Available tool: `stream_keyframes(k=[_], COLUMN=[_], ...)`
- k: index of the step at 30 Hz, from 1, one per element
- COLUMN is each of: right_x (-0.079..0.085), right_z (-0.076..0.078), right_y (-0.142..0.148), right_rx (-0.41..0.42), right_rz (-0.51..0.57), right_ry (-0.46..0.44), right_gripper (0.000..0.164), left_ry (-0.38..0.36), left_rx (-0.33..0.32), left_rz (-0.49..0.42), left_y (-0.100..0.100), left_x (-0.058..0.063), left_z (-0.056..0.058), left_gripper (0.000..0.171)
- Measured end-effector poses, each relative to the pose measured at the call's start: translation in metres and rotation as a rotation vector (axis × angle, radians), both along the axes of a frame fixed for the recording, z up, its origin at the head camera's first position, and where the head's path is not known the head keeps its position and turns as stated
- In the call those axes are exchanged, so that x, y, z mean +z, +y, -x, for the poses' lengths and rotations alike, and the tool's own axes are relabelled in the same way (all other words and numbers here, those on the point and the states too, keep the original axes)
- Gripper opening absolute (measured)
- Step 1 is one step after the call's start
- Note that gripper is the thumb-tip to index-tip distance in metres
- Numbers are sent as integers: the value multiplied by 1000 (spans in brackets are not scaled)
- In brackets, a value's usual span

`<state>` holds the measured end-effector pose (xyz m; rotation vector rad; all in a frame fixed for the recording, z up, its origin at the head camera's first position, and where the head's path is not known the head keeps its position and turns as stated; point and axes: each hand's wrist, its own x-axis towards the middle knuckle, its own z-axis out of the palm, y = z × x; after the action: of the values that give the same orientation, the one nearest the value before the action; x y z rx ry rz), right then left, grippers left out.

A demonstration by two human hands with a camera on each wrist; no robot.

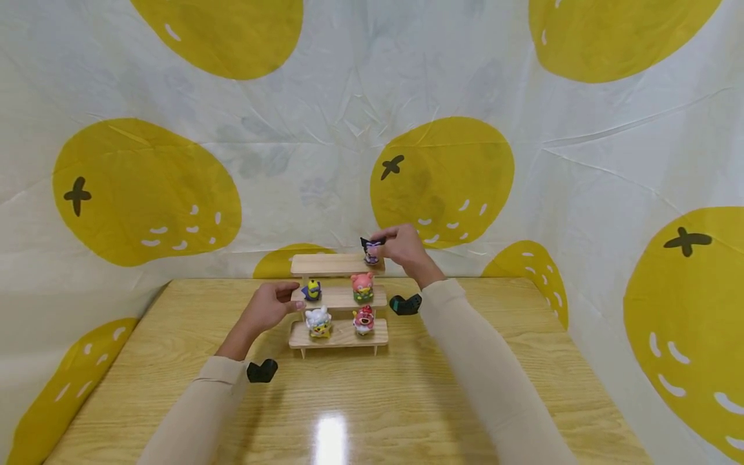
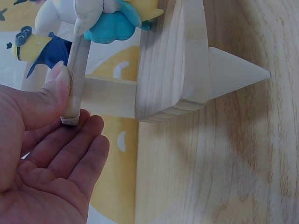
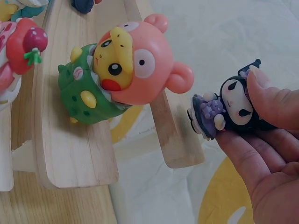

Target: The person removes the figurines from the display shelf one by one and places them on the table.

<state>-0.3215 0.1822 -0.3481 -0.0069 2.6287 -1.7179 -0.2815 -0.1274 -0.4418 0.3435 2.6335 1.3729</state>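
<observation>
My right hand [image 1: 403,247] pinches a small figurine with a black hood and purple dress [image 3: 223,108] between thumb and fingers. It is at the right end of the top tier of a three-tier wooden display stand [image 1: 334,263]; whether its base touches the wood, I cannot tell. My left hand [image 1: 272,306] grips the left end of the middle tier, thumb above and fingers below. Near that thumb stands a yellow figurine in a blue cape [image 2: 43,50]. On the same tier's right side sits a pink-hooded figurine with a green body [image 3: 124,70].
A white-hooded figurine [image 1: 318,321] and a red-and-pink one [image 1: 363,320] stand on the bottom tier. Under the stand is a wood-grain table [image 1: 279,420], backed by a white cloth [image 1: 325,187] with large yellow fruit prints. Dark wrist devices [image 1: 263,371] sit by both sleeves.
</observation>
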Motion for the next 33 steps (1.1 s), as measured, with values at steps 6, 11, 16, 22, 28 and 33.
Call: stream_keyframes(k=[6, 11, 16, 22, 28, 33], right_x=[1, 0, 0, 1, -1, 0], right_z=[0, 1, 2, 0, -1, -4], right_y=[5, 9, 13, 17, 20, 25], right_rx=[-5, -6, -4, -1, 3, 18], right_rz=[-10, -7, -20, -2, 3, 5], right_ry=[18, 27, 27, 3, 22, 8], right_gripper=[30, 30, 30, 30, 28, 29], left_ry=[-7, -2, 3, 8, 8, 0], left_rx=[4, 7, 2, 2, -2, -2], left_rz=[3, 5, 8, 3, -1, -4], left_y=[1, 1, 1, -1, 0, 0], left_x=[1, 2, 2, 1, 1, 1], left_z=[0, 1, 1, 1, 0, 0], left_gripper=[55, 55, 55, 54, 54, 53])
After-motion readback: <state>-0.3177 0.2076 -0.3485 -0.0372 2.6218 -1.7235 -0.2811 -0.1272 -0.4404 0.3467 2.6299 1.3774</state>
